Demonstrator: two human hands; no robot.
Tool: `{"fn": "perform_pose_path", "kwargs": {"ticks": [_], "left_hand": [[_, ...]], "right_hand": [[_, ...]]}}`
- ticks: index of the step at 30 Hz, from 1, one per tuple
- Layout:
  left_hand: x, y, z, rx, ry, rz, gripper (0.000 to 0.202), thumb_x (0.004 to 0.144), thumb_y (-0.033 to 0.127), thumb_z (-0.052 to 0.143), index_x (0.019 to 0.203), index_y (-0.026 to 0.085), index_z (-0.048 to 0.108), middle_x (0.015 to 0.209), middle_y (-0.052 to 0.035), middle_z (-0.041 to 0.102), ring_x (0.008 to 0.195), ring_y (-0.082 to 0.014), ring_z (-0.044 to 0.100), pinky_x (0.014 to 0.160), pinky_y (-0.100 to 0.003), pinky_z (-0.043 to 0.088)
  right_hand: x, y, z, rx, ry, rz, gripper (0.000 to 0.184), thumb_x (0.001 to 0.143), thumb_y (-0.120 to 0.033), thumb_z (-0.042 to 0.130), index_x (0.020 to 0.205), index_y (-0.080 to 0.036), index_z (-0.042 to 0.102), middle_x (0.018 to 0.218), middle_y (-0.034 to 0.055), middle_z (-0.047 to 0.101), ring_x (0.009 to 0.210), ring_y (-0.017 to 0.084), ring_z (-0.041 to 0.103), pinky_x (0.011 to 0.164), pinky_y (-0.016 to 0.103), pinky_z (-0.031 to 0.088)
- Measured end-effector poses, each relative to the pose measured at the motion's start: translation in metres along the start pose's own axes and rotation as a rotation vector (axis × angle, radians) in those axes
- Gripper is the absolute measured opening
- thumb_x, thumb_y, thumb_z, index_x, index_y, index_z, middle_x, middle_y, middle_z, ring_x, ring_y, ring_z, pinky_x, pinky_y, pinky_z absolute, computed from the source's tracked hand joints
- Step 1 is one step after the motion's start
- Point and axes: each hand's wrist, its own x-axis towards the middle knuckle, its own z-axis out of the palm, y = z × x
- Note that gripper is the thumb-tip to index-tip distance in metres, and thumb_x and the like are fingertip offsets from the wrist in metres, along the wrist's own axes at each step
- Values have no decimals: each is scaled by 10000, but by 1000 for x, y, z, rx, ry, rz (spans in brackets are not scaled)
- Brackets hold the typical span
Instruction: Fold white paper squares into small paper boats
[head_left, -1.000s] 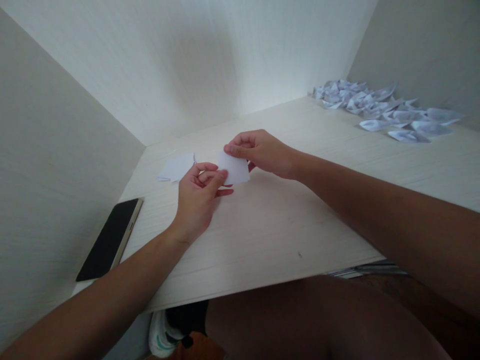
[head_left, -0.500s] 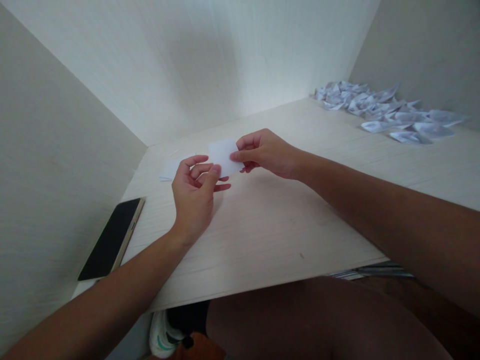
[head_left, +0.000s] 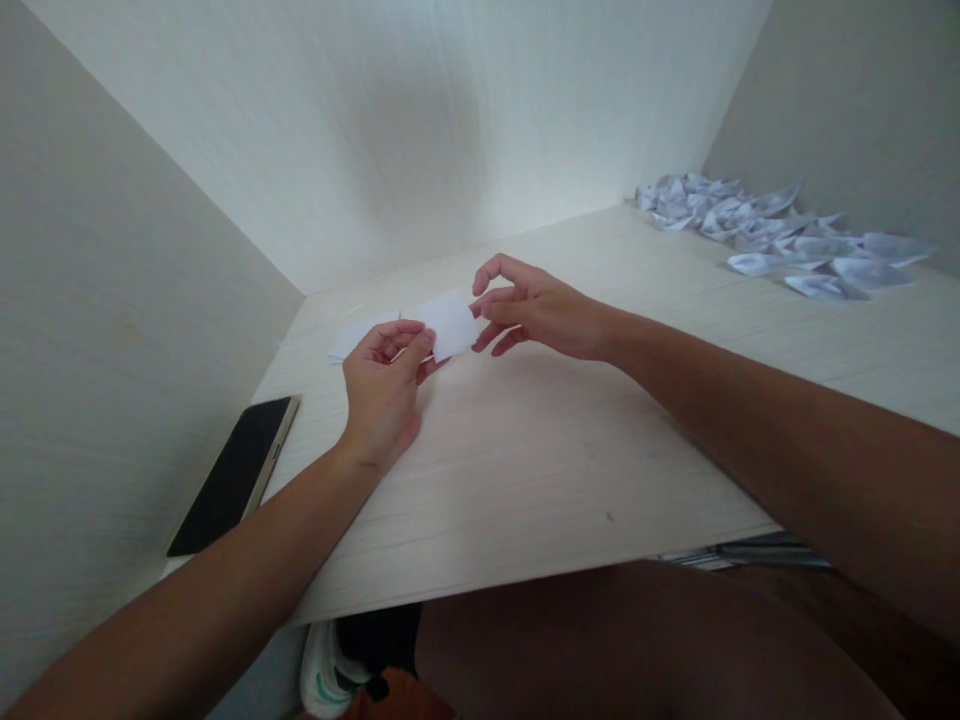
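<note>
A small white piece of paper (head_left: 454, 325) is held above the table, its left edge pinched between the thumb and fingers of my left hand (head_left: 386, 385). At the paper's right edge is my right hand (head_left: 536, 310), its fingers spread and its thumb apart from the index finger. Its fingertips are close to the edge; whether any touch it I cannot tell. More white paper (head_left: 360, 335) lies flat on the table behind my left hand, partly covered by it.
Several folded white paper pieces (head_left: 772, 230) are heaped at the back right of the pale table (head_left: 525, 480), by the wall. A dark-screened phone (head_left: 232, 478) lies at the left edge, beside the left wall. The front edge runs above my legs.
My right hand has let go of the paper's right edge and spread its fingers. My left fingers have closed onto the left edge. The view has shifted slightly.
</note>
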Motion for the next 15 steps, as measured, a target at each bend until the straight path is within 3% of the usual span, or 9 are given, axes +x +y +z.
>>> {"fn": "perform_pose_path", "kwargs": {"ticks": [2,4,6,8,12,15], "left_hand": [[3,-1,0,-11,21,-21,282,638,239,927,840,171,743,780,14,697,714,-110,662,693,-253,611],[4,-2,0,-29,32,-46,246,649,218,919,835,160,769,821,-15,729,744,-123,683,711,-262,618],[4,-1,1,-42,30,-63,204,673,207,904,835,158,789,835,-29,744,763,-134,698,737,-277,630],[2,0,1,-58,-5,-62,182,690,196,884,849,159,805,855,-37,755,801,-155,724,792,-320,656],[1,0,-3,-64,-149,20,251,655,181,894,894,166,819,892,-34,765,841,-195,768,894,-433,681],[5,-4,-8,61,-215,122,289,690,278,936,947,195,832,974,-50,779,891,-204,768,900,-432,676]], "right_hand": [[2,4,-3,-126,-36,-111,286,854,-42,657,1065,-230,615,1220,52,731,877,160,755,713,281,613],[6,9,-5,-269,-49,-248,375,796,-20,691,1118,-211,708,1312,71,715,924,155,732,771,288,612],[10,15,-6,-367,-34,-375,382,789,-45,729,1136,-196,774,1253,73,743,954,161,710,826,303,604],[12,18,-7,-411,9,-447,261,815,-100,759,1052,-189,820,1112,59,773,934,162,695,840,312,589],[12,15,-6,-379,69,-426,56,859,-188,790,896,-180,832,864,18,757,767,129,652,780,305,560],[9,9,-2,-293,94,-318,51,863,-213,805,856,-162,813,1042,58,780,751,114,646,717,288,555]]}}
